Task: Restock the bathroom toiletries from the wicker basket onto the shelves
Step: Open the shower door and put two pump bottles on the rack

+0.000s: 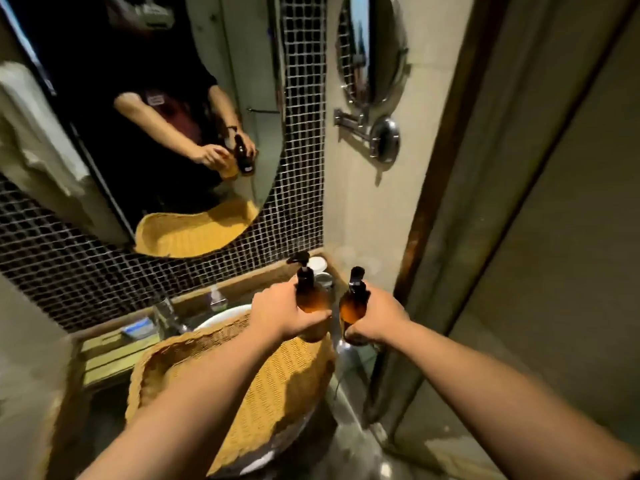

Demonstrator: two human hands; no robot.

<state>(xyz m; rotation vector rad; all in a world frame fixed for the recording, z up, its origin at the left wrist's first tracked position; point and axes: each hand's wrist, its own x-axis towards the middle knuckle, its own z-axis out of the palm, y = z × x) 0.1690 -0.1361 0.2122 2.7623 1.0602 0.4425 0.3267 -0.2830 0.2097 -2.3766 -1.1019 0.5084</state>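
My left hand [282, 315] grips an amber pump bottle [309, 291] with a black pump head, held upright above the far right corner of the wicker basket [277, 386]. My right hand [375, 320] grips a second amber pump bottle [353, 306], also upright, just right of the first and beyond the basket's rim. The basket rests over the white sink [221, 315] and no items show inside it; my forearms cover part of it.
A narrow ledge [242, 278] runs along the black mosaic wall, with a white jar [318, 264] and a small clear bottle [217, 299] on it. An oval mirror [145, 133] hangs above, a round chrome mirror [372, 50] on the right wall. A faucet [169, 315] stands left of the sink.
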